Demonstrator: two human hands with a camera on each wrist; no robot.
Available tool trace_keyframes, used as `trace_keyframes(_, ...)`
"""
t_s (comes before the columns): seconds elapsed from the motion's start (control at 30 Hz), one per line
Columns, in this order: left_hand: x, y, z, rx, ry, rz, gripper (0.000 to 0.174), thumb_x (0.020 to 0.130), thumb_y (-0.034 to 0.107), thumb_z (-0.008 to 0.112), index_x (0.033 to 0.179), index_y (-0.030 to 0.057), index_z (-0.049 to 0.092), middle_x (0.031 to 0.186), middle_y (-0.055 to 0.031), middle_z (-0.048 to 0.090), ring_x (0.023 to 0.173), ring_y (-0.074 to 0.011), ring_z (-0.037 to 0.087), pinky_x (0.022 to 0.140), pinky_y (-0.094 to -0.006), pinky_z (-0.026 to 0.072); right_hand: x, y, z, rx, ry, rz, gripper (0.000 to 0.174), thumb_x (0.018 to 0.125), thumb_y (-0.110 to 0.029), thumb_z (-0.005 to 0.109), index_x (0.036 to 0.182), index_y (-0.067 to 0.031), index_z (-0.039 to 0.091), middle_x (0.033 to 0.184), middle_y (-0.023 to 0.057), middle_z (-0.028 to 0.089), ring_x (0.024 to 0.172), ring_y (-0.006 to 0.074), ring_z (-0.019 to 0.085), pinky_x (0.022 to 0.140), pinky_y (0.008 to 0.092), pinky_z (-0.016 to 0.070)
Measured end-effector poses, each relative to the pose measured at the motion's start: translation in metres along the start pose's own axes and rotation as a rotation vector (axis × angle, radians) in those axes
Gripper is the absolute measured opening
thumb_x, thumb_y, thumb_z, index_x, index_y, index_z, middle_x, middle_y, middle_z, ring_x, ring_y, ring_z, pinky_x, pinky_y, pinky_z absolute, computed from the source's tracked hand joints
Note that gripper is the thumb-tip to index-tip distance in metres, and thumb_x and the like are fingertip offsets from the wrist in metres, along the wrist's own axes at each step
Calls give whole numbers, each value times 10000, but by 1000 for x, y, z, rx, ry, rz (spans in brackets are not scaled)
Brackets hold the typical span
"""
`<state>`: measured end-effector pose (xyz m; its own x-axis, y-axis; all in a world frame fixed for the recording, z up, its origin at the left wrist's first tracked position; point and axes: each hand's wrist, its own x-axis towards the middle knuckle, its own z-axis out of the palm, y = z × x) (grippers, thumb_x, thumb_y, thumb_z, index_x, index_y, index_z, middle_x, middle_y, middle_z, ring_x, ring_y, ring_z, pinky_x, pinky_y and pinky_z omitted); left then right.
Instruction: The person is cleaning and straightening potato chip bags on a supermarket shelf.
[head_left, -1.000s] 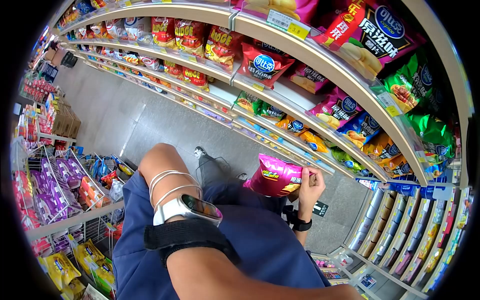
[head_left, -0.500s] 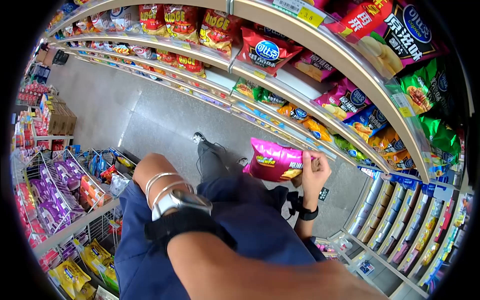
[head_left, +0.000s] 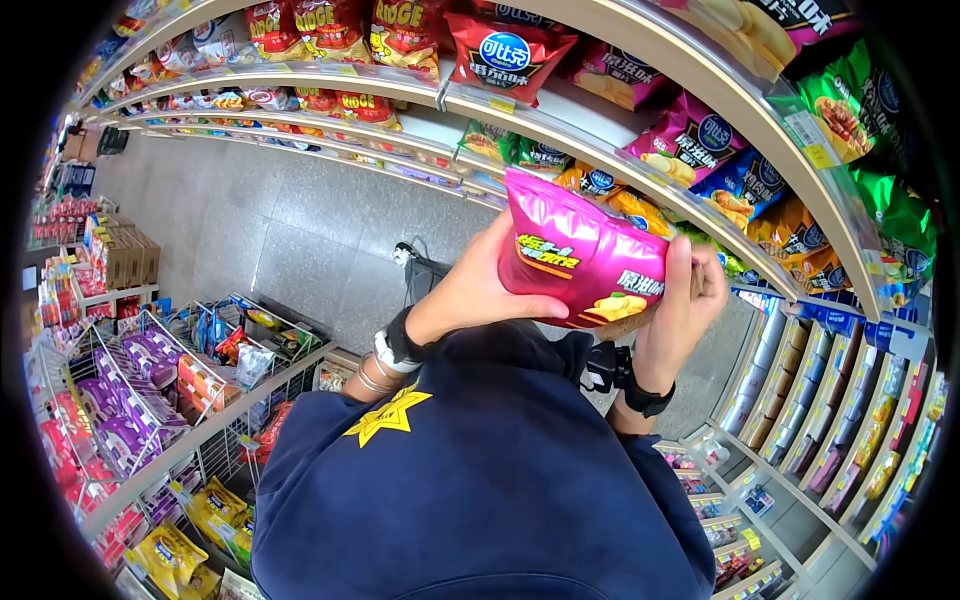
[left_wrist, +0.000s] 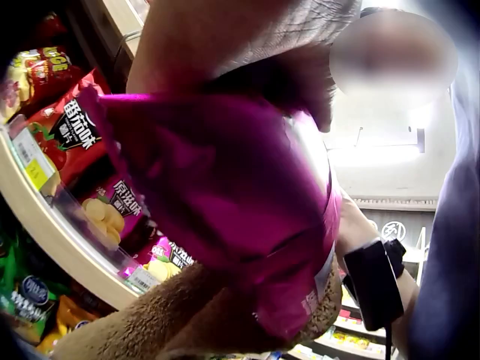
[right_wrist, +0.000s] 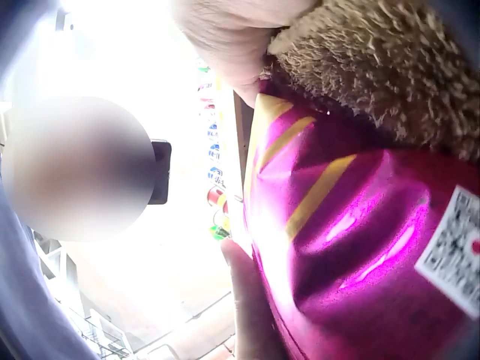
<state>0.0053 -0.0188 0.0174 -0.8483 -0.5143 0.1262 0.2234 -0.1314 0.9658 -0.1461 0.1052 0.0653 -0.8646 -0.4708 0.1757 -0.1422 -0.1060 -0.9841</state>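
A shiny magenta chip bag (head_left: 590, 255) is held between both hands in front of the chest, its printed side up. The left hand (head_left: 475, 285) grips the bag's left side, thumb across the front. At its right end, the right hand (head_left: 685, 315) pinches the bag with thumb and fingers. A brown fuzzy item (right_wrist: 375, 71) lies against the bag beside the right hand; it shows under the bag (left_wrist: 217, 180) in the left wrist view. In the right wrist view, a white code label is on the bag (right_wrist: 345, 247).
Shelves (head_left: 560, 140) of chip bags run along the top and right. Wire baskets (head_left: 215, 420) with purple and yellow packs stand at the left. Grey floor (head_left: 290, 210) stretches between, with a shoe (head_left: 403, 252) on it. More racks (head_left: 840, 440) stand at the lower right.
The left arm has swung from across the body to the bag, and its hand now grips the left side. The bag and right hand have come up, and the bag looks larger.
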Motion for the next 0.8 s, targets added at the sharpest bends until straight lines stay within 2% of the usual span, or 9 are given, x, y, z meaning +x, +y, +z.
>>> trace_keyframes(0.1,-6,2,8,55,116,-124,833,685,224,860,1345,22,394,1243,-97,557,1142,-172,541,969,-336,444,8,7,3,19,-52,26,222,916,-183,650,794,-24,554,747,-10,549,709,42,470,646,217,398)
trace_keyframes(0.17,-5,-5,11,73,206,-66,705,718,185,833,1288,16,454,1156,-86,611,1076,-165,579,939,-325,459,14,10,12,90,-72,32,208,929,-209,633,878,-27,548,777,4,565,765,63,506,690,232,430)
trace_keyframes(0.2,-8,-7,11,34,232,-105,661,737,178,818,1273,14,468,1150,-81,613,1067,-156,580,936,-318,459,15,14,15,170,-129,39,242,944,-245,610,1026,-49,495,924,30,578,862,103,538,812,252,438)
trace_keyframes(0.3,-7,-26,8,-64,290,-177,547,796,167,767,1245,12,496,1140,-68,615,1042,-139,583,923,-302,460,18,39,-5,333,-129,197,266,950,-244,600,1093,-80,447,1039,35,543,921,120,529,893,261,402)
trace_keyframes(0.43,-13,-39,4,-248,404,-367,451,853,170,713,1229,14,517,1142,-56,613,1024,-126,581,907,-290,460,33,57,-33,286,-245,222,176,962,-191,568,1074,-90,479,1119,36,530,919,133,537,847,286,441)
trace_keyframes(0.57,-20,-46,-3,-307,472,-399,438,890,215,673,1228,-9,508,1154,-75,605,1031,-133,577,910,-291,456,45,41,-44,205,-216,88,162,927,-174,619,984,-59,520,1211,69,530,898,144,515,844,300,434)
trace_keyframes(0.6,-23,-44,-6,-308,445,-407,443,894,229,667,1229,-13,506,1154,-78,603,1031,-135,579,908,-292,459,49,44,-46,176,-250,-3,196,913,-187,642,993,-49,529,1231,84,534,986,164,531,893,309,433)
trace_keyframes(0.7,-21,-38,-5,-347,362,-432,454,906,261,652,1229,-19,501,1150,-85,603,1025,-138,587,896,-294,472,33,37,-32,135,-186,-111,194,856,-128,700,938,-65,535,1150,74,542,1064,159,502,928,303,408)
trace_keyframes(0.8,-18,-26,1,-426,318,-463,449,914,274,640,1230,-13,501,1136,-82,608,1007,-136,601,873,-290,489,22,43,-11,50,-329,-256,148,779,-23,731,884,-25,627,1092,87,546,1017,173,529,880,298,441)
